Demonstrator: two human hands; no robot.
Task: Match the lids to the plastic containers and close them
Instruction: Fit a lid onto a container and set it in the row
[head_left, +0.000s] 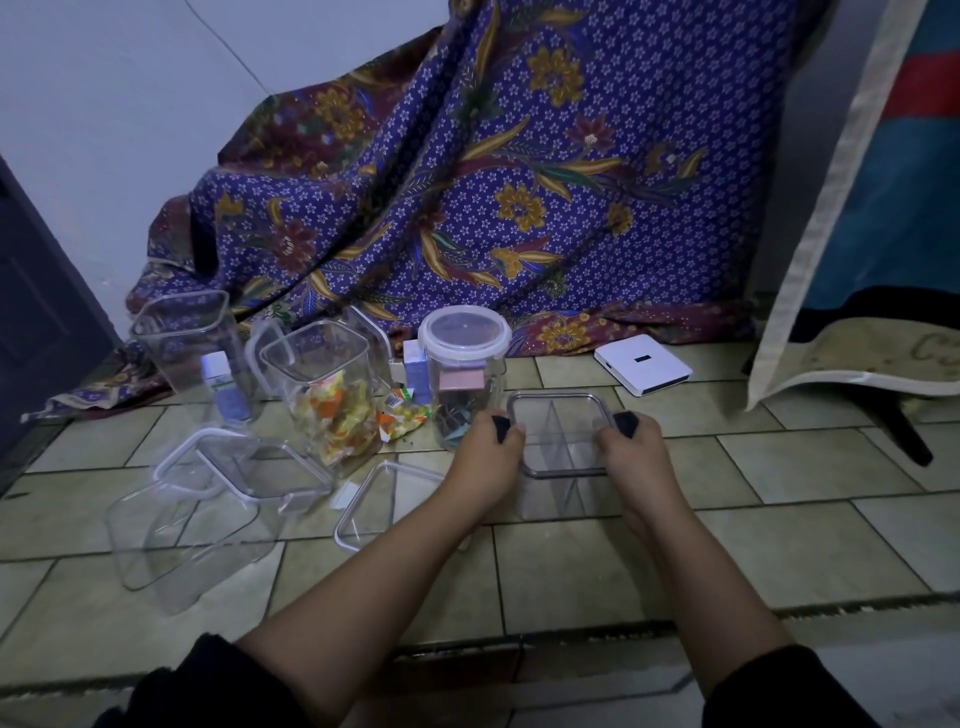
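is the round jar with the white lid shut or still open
Shut, as far as it shows: the white-rimmed lid sits flat on the round jar, and its pink clip hangs down over the rim.

Containers (322, 395), lids (384, 501) on tiled floor (779, 540)

Divided square container (561, 467): clear, upright, grey-rimmed lid seated on top, black side latches. Left of it: round jar (465, 374), lid fitted, pink clasp. Farther left: open tall container (324, 389) holding bright packets; open tall container (189, 343); clear container (176, 540) on its side; loose white-rimmed lids (379, 501) flat on tiles
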